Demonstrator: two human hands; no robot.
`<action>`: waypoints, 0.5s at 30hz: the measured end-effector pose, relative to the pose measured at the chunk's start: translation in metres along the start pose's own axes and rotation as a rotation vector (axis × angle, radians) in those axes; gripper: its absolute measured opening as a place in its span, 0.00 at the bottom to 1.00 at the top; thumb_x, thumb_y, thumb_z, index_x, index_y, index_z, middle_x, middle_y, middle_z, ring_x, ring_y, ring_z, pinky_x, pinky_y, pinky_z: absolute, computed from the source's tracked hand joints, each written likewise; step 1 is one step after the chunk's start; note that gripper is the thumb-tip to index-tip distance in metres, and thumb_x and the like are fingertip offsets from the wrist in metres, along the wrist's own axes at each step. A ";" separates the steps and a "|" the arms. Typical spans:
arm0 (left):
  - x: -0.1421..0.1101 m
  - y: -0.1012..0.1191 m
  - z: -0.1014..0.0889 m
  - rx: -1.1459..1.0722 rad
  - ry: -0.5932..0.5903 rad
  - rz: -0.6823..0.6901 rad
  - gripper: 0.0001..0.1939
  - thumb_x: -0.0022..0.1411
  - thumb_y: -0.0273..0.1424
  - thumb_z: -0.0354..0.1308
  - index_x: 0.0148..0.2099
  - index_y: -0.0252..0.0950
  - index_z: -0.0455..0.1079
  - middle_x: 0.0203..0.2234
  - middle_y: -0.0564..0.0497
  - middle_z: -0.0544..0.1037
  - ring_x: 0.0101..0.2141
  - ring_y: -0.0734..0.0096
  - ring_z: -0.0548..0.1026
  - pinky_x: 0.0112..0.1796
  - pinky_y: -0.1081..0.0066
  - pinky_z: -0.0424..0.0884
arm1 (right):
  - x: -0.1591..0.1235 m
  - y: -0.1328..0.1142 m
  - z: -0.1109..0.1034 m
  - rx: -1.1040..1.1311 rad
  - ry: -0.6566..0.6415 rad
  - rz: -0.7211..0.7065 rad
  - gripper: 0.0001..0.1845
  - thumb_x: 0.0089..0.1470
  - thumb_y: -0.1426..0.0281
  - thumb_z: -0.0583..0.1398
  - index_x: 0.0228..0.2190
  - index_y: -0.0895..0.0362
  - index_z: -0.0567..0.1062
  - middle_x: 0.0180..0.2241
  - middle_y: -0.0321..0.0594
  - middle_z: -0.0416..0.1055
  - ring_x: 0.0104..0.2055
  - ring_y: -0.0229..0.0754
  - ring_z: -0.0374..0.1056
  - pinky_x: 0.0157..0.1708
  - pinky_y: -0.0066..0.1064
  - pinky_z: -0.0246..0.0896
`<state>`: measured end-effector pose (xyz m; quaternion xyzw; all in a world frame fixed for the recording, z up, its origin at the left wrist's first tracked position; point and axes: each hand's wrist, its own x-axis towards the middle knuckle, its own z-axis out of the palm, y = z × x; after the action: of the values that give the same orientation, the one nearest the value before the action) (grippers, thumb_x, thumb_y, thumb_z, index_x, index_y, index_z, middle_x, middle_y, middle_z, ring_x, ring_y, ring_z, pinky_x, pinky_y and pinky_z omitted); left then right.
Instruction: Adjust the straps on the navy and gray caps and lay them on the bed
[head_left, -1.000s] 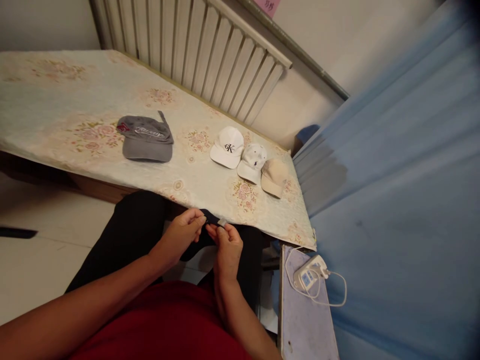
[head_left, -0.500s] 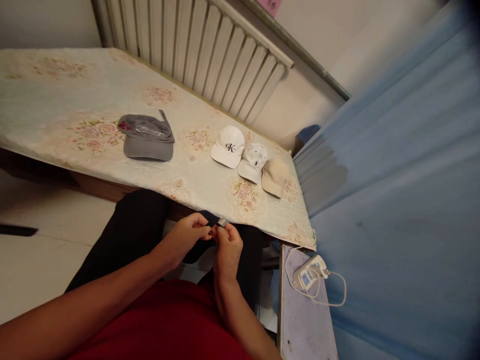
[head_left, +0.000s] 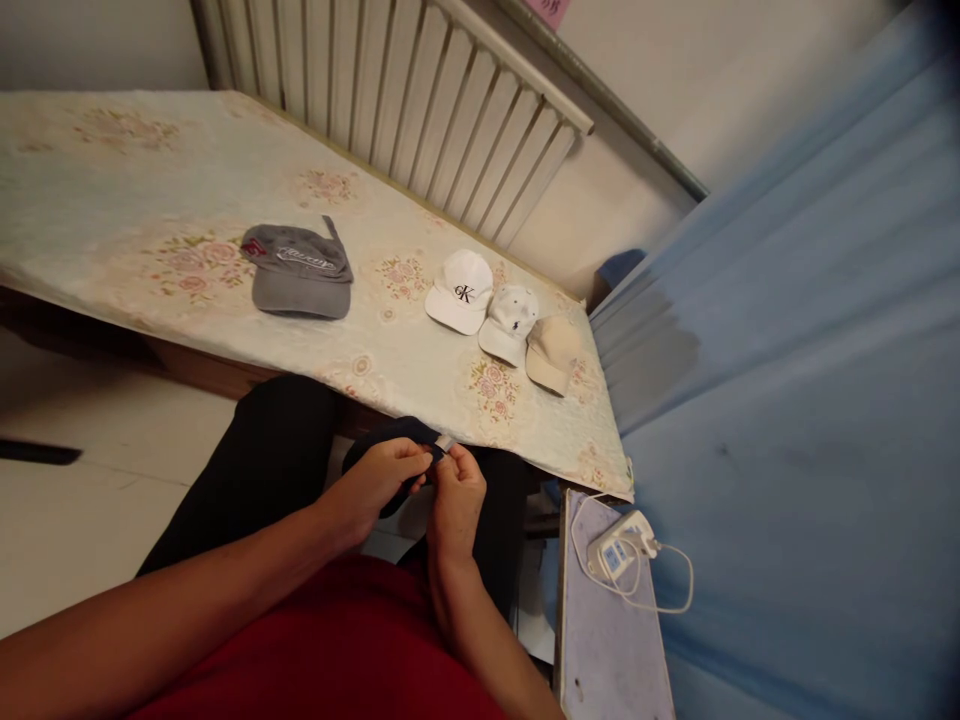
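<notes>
Above my lap, at the table's near edge, I hold a dark navy cap. My left hand pinches it near the strap end, thumb against fingers. My right hand grips the strap by a small silver buckle, which sticks up between the thumb and forefinger. Part of the cap is hidden behind my left hand. On the table lie a grey cap with its strap sticking up, a white cap with black letters, a white cap with a small emblem and a beige cap.
The table wears a pale flowered cloth. Behind it stands a radiator. At right, a blue curtain hangs beside a small stand bearing a white power strip with a looped cable.
My left hand has shifted slightly, and more of the dark cap shows to the left, above that hand. My right hand stays at the buckle. The view has moved a little.
</notes>
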<state>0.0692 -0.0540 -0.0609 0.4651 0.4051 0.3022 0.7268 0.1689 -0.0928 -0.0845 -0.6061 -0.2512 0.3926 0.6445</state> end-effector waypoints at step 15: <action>0.004 0.000 0.004 -0.082 0.013 -0.083 0.09 0.50 0.35 0.55 0.22 0.37 0.63 0.17 0.56 0.67 0.21 0.74 0.63 0.25 0.72 0.56 | -0.004 -0.006 0.002 -0.002 0.018 -0.012 0.12 0.47 0.69 0.60 0.35 0.60 0.76 0.21 0.29 0.70 0.21 0.32 0.62 0.22 0.23 0.59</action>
<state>0.0748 -0.0524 -0.0616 0.4156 0.4163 0.2910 0.7545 0.1659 -0.0949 -0.0781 -0.6088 -0.2493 0.3829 0.6485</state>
